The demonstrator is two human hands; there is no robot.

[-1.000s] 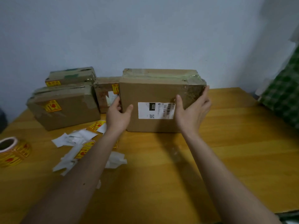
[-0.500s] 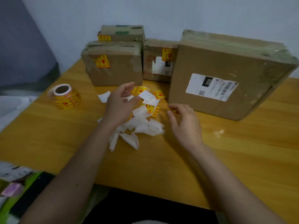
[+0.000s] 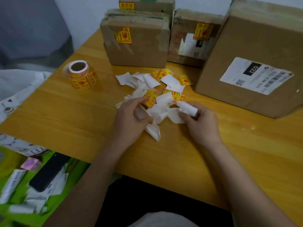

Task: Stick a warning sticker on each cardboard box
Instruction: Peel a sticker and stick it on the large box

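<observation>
The large brown cardboard box with a white shipping label (image 3: pixel 255 51), at two o'clock, is cut by the top and right edges. The small brown taped box (image 3: pixel 152 3) at twelve o'clock loses its top. At eight o'clock, blurred clutter on a green surface (image 3: pixel 32 181) stays unreadable.

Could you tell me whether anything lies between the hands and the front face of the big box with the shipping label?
Nothing solid blocks the way. Between the left hand and right hand and the big box lies only the flat pile of paper scraps and loose stickers on the table, easily passed over. The box face shows no yellow sticker.
</observation>
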